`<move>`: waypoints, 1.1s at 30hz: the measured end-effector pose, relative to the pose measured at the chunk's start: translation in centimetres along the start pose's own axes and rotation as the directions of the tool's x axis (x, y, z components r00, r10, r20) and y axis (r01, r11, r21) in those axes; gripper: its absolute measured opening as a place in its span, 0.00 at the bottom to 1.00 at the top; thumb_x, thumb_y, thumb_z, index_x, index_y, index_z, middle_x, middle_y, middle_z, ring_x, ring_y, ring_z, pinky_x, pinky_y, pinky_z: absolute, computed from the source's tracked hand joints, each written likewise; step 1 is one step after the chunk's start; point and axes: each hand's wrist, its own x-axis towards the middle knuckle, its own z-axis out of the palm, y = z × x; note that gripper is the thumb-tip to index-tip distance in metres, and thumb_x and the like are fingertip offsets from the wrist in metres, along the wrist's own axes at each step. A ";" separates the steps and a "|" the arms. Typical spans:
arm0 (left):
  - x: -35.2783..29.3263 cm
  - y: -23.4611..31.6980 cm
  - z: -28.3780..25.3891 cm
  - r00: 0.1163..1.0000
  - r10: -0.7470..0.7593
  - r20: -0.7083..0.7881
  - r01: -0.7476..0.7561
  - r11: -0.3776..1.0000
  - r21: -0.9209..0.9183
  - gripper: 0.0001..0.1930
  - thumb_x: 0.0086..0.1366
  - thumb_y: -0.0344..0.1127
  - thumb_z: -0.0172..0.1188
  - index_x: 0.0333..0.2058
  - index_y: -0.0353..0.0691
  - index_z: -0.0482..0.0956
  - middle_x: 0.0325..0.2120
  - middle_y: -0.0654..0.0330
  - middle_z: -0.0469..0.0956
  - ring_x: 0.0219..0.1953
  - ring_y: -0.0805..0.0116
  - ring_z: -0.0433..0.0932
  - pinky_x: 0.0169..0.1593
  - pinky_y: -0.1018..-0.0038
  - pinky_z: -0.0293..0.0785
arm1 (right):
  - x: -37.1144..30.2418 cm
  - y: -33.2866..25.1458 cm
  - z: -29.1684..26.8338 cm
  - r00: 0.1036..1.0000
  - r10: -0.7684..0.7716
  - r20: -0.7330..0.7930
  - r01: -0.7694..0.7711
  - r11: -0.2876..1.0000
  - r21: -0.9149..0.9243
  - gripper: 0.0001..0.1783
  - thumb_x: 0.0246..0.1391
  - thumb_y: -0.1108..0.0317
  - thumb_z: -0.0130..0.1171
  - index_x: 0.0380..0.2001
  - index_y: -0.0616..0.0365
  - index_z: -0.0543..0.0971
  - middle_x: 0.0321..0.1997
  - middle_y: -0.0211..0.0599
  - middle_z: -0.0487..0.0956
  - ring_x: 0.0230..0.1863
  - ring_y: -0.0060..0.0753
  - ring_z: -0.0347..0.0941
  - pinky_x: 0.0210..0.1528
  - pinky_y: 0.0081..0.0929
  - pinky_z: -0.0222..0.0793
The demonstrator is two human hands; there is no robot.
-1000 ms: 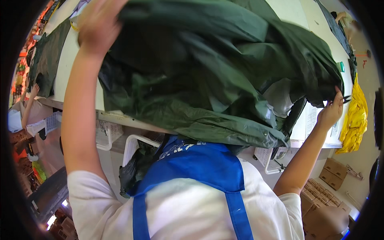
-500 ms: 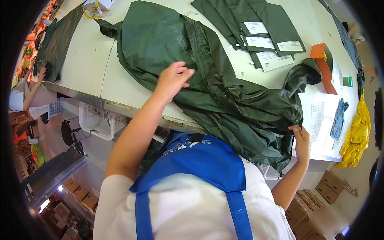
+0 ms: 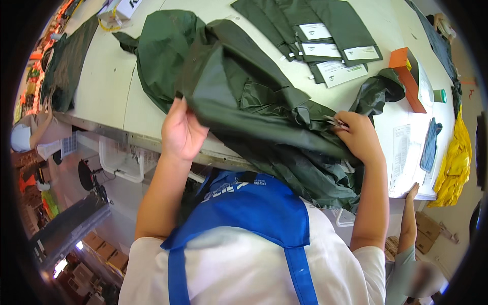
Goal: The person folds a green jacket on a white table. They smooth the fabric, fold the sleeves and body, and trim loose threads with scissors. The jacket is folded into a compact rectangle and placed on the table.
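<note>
A dark green rain jacket (image 3: 244, 76) lies bunched across the white table, smooth and shiny, with part of it hanging over the near edge. My left hand (image 3: 183, 133) pinches an edge of its fabric at the left and holds it up, so a fold stretches toward the right. In my right hand (image 3: 360, 134), closed at the jacket's right part, are small metal snips (image 3: 333, 122), their blades pointing left over the cloth. What else the right fingers hold is hidden.
Folded green garments (image 3: 335, 30) with white labels lie at the back. An orange-and-white box (image 3: 409, 81), a green roll (image 3: 439, 96) and yellow cloth (image 3: 450, 168) are at right. Another person's hand (image 3: 413, 190) rests on the right table edge; another person (image 3: 38, 127) works at left.
My left hand has moved left and down and taken hold of the jacket's edge, folding the fabric over. My right hand has moved up and left. A co-worker's arm has appeared at right.
</note>
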 end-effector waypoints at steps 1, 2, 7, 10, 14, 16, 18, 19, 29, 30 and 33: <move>-1.7 -0.3 -1.9 0.983 0.025 -0.182 -0.007 0.995 0.102 0.19 0.72 0.35 0.38 0.58 0.36 0.62 0.56 0.54 0.69 0.57 0.60 0.70 0.60 0.61 0.66 | -1.0 -0.1 0.9 0.995 0.005 -0.097 0.001 0.998 0.063 0.10 0.46 0.71 0.58 0.34 0.61 0.75 0.31 0.47 0.76 0.34 0.53 0.73 0.35 0.38 0.67; -3.0 -0.8 -4.4 0.966 -0.008 -0.257 0.032 0.996 0.086 0.19 0.72 0.36 0.38 0.59 0.37 0.62 0.56 0.54 0.69 0.57 0.60 0.70 0.60 0.61 0.66 | -1.9 0.0 1.8 0.980 0.030 -0.199 -0.004 0.991 0.131 0.08 0.46 0.72 0.57 0.33 0.61 0.74 0.30 0.48 0.76 0.33 0.52 0.72 0.34 0.38 0.67; -6.1 -2.1 -3.9 0.945 -0.165 -0.281 0.165 0.986 -0.023 0.23 0.71 0.43 0.43 0.59 0.36 0.62 0.56 0.56 0.70 0.58 0.59 0.69 0.62 0.60 0.64 | -3.1 1.9 4.7 0.977 0.190 -0.101 -0.177 0.976 0.128 0.09 0.49 0.74 0.58 0.36 0.60 0.75 0.31 0.45 0.77 0.31 0.46 0.73 0.34 0.32 0.67; -6.5 -2.2 -4.0 0.900 -0.278 -0.335 0.366 0.900 0.237 0.24 0.67 0.40 0.51 0.58 0.34 0.63 0.55 0.52 0.70 0.57 0.57 0.70 0.62 0.59 0.63 | -2.5 0.5 3.4 0.980 0.089 -0.177 -0.043 0.969 0.243 0.13 0.49 0.75 0.60 0.41 0.57 0.77 0.39 0.42 0.78 0.34 0.43 0.75 0.35 0.28 0.70; -6.0 -1.8 -3.9 0.906 -0.304 -0.295 0.366 0.913 0.182 0.24 0.67 0.39 0.49 0.58 0.33 0.62 0.56 0.50 0.69 0.57 0.55 0.69 0.62 0.59 0.62 | 0.5 -7.2 2.7 0.951 -0.276 -0.136 0.307 0.888 0.342 0.27 0.42 0.81 0.62 0.49 0.51 0.75 0.58 0.35 0.72 0.43 0.35 0.76 0.40 0.24 0.73; -6.0 -1.3 -3.9 0.936 -0.303 -0.178 0.313 0.949 0.034 0.25 0.68 0.41 0.46 0.60 0.33 0.61 0.58 0.51 0.67 0.59 0.54 0.67 0.62 0.57 0.61 | 1.7 -9.2 3.6 0.922 -0.380 0.070 0.346 0.891 0.293 0.33 0.38 0.83 0.60 0.52 0.49 0.74 0.63 0.32 0.68 0.47 0.32 0.74 0.41 0.21 0.73; -6.0 -1.0 -4.4 0.947 -0.320 0.002 0.318 0.941 -0.112 0.26 0.68 0.43 0.45 0.60 0.33 0.60 0.59 0.51 0.66 0.60 0.54 0.65 0.63 0.56 0.60 | 2.4 -9.4 4.8 0.913 -0.377 0.154 0.324 0.901 0.289 0.32 0.37 0.86 0.57 0.51 0.52 0.74 0.58 0.37 0.72 0.46 0.40 0.74 0.43 0.23 0.73; -6.2 -1.0 -4.4 0.946 -0.311 0.090 0.322 0.928 -0.187 0.27 0.68 0.44 0.45 0.60 0.33 0.60 0.59 0.51 0.65 0.60 0.54 0.65 0.63 0.56 0.59 | 2.7 -9.1 5.2 0.905 -0.409 0.116 0.359 0.882 0.304 0.31 0.37 0.86 0.55 0.50 0.53 0.75 0.55 0.37 0.73 0.45 0.39 0.74 0.43 0.23 0.72; -6.6 -0.7 -0.3 0.971 -0.196 -0.138 0.234 0.901 0.366 0.28 0.51 0.18 0.59 0.54 0.33 0.68 0.47 0.55 0.75 0.48 0.66 0.75 0.53 0.67 0.72 | 3.7 -7.4 4.7 0.929 -0.310 -0.201 0.369 0.822 0.434 0.26 0.38 0.89 0.45 0.40 0.58 0.80 0.35 0.34 0.79 0.31 0.22 0.70 0.36 0.17 0.65; -6.5 -0.6 -0.2 0.968 -0.202 -0.148 0.245 0.887 0.393 0.28 0.51 0.17 0.59 0.54 0.33 0.68 0.47 0.56 0.75 0.48 0.66 0.76 0.53 0.67 0.72 | 4.0 -6.9 4.5 0.951 -0.249 -0.184 0.308 0.821 0.481 0.26 0.39 0.88 0.44 0.40 0.58 0.80 0.36 0.31 0.79 0.29 0.17 0.67 0.33 0.14 0.62; -6.5 -0.6 0.4 0.968 -0.195 -0.157 0.242 0.887 0.393 0.28 0.49 0.16 0.55 0.53 0.33 0.69 0.45 0.56 0.76 0.46 0.66 0.76 0.51 0.68 0.72 | 2.9 -9.3 2.4 0.962 -0.253 -0.101 0.272 0.875 0.401 0.23 0.41 0.86 0.47 0.42 0.60 0.79 0.40 0.31 0.79 0.29 0.17 0.66 0.32 0.16 0.62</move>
